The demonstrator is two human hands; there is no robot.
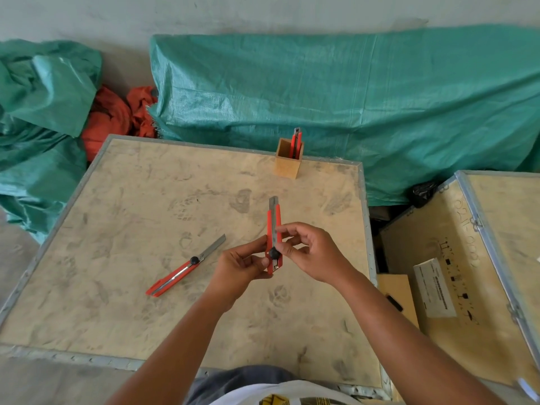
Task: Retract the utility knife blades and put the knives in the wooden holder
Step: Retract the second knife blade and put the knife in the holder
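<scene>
Both hands at frame centre pinch an upright red utility knife: left hand gripping its base, right hand fingers narrowed beside the black lock knob | short blade tip exposed; a slip risks a cut | second knife, blade fully out, lies left of centre | wooden holder, upper centre, holds a third knife

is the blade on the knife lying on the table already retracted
No, the knife on the table has a long stretch of bare blade sticking out past its black knob.
</scene>
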